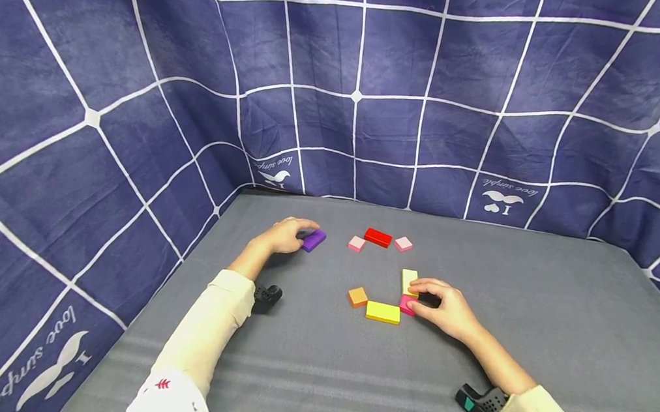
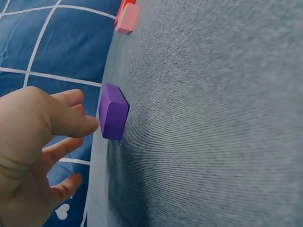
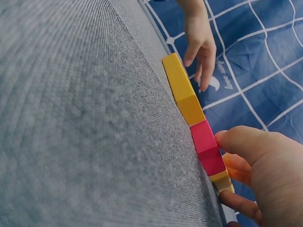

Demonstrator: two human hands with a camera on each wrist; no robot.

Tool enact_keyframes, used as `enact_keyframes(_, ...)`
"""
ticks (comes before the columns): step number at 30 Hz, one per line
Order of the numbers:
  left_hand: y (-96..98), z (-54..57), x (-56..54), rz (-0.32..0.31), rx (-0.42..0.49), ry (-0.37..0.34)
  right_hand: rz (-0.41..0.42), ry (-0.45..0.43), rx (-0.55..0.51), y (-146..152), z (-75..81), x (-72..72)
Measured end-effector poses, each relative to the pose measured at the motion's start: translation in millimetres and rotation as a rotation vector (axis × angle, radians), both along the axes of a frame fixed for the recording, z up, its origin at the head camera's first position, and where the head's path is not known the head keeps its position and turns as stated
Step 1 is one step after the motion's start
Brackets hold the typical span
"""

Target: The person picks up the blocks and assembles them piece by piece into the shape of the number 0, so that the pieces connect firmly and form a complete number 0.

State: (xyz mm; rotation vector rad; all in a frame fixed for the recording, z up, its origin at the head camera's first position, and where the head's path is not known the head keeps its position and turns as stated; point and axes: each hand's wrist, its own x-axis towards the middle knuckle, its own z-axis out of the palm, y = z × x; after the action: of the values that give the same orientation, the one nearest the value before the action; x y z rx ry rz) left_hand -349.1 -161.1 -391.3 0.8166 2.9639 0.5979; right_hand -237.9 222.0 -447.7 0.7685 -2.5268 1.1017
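Observation:
My left hand reaches over a purple block at the left of the table. In the left wrist view the fingers are spread, and the thumb is close beside the purple block, not gripping it. My right hand has its thumb at a pink-red block and fingertips over a pale yellow block. The pink-red block stands in a row against a yellow block in the right wrist view. An orange block sits left of the yellow block in the head view.
Farther back, a red block lies between two small light pink blocks, the left one and the right one. A grey cloth covers the table. A blue gridded curtain hangs behind and at the left.

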Motion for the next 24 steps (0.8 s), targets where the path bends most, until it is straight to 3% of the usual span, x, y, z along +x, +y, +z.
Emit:
enact_keyframes(5,3.9,0.5,-8.0,-0.06,-0.024,-0.08,0.004,0.004,-0.001,0,-0.7,0.7)
enact_keyframes(12,8.7,4.5,-12.6,-0.029,-0.072,-0.201,-0.002,-0.024,0.006,-1,-2.2,0.5)
enact_keyframes(17,8.2,4.6,-12.7,0.02,-0.071,-0.178,-0.002,-0.039,-0.002,0,-2.1,-0.6)
enact_keyframes(24,4.9,-2.7,-8.7,0.077,0.024,-0.103,-0.008,-0.046,-0.002,2,-1.1,-0.3)
